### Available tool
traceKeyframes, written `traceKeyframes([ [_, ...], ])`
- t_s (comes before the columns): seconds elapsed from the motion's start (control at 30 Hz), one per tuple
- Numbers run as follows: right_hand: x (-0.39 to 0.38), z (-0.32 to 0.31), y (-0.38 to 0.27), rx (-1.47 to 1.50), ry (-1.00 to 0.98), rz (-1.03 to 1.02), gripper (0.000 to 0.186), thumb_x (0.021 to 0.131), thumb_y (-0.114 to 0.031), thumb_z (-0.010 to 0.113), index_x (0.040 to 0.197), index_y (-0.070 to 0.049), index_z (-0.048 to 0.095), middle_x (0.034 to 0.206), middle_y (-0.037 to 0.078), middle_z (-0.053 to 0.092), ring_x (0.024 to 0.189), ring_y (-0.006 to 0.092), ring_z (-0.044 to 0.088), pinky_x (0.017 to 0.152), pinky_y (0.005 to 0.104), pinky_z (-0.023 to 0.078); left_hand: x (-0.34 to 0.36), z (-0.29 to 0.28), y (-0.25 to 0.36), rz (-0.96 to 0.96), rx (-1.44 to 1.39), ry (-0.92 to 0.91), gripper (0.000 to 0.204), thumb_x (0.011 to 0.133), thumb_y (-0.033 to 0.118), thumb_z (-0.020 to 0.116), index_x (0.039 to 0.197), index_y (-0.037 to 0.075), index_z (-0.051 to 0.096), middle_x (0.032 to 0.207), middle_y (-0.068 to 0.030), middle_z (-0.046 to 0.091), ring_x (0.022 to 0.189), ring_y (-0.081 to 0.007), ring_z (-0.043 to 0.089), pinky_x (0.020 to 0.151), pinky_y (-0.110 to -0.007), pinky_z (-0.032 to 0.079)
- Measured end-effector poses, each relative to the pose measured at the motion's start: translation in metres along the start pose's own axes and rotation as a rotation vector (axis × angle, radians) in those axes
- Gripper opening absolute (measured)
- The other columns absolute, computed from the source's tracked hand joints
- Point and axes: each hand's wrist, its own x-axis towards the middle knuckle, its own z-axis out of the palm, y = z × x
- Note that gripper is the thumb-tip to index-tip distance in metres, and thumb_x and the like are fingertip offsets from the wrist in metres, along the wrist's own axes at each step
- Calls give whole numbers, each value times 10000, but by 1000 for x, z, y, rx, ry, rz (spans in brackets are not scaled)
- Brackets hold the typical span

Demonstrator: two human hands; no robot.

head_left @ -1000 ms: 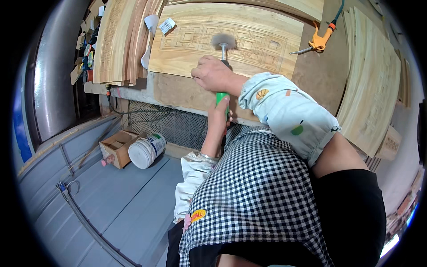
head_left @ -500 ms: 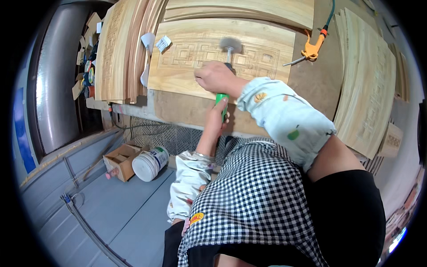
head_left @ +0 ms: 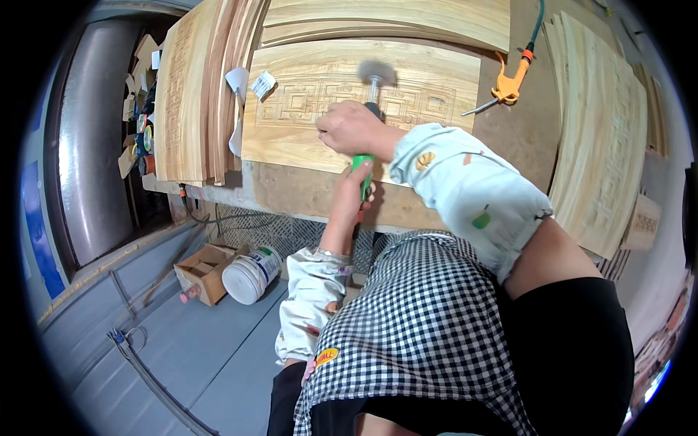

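Both my hands are closed round a straight grinder (head_left: 362, 161) with a green body and a dark neck. My right hand (head_left: 354, 128) wraps its front part, over the carved panel. Lower down, my left hand (head_left: 355, 183) grips the rear of the green body, just off the panel's near edge. At the tool's far end a round grey sanding wheel (head_left: 376, 73) is blurred, over the upper edge of the carving; whether it touches the wood I cannot tell. The light wooden panel (head_left: 291, 138) lies flat and carries a band of angular relief carving.
Stacked boards stand left (head_left: 182, 94), behind (head_left: 385, 11) and right (head_left: 600, 138). A paper slip (head_left: 262, 85) lies on the panel. An orange air blow gun (head_left: 512, 80) with a hose rests right of it. Below left are a cardboard box (head_left: 207, 272) and a white bucket (head_left: 247, 280).
The panel and surroundings sit slightly lower in the picture, while my hands and the grinder keep nearly the same place. The wheel is now a little nearer the panel's far edge.
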Motion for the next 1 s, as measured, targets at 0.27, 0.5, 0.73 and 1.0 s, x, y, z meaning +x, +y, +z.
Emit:
traceKeyframes([
  [0.27, -15, -15, 11, -19, 83, 0, 142, 832, -195, 658, 742, -86, 664, 704, 110, 617, 754, 308, 628, 736, 446, 500, 5, 17, -10, -33, -13, -74, 353, 997, 436, 553, 975, 85, 576, 694, -15, 571, 528, -88, 508, 431, -228, 370],
  [0.5, -78, -64, 17, -151, 116, 161, 130, 857, -197, 664, 772, -100, 684, 686, 86, 609, 731, 295, 627, 733, 445, 492, -15, 62, -13, -126, 92, -225, 362, 982, 419, 610, 1003, 61, 564, 670, -8, 572, 495, -72, 507, 412, -207, 364],
  [0.73, -18, -14, 6, -3, 177, -50, 150, 839, -173, 647, 714, -89, 643, 662, 95, 621, 742, 303, 637, 720, 459, 502, -5, 25, -14, -23, -95, -20, 324, 997, 405, 586, 956, 84, 569, 652, -3, 568, 475, -70, 497, 393, -217, 348],
  [1.0, -1, 2, 2, -34, 65, -88, 154, 843, -187, 630, 732, -84, 656, 694, 91, 651, 781, 285, 648, 743, 442, 509, 1, -2, -3, -33, -37, -14, 325, 996, 415, 584, 964, 92, 579, 668, 2, 574, 481, -71, 498, 404, -220, 352],
])
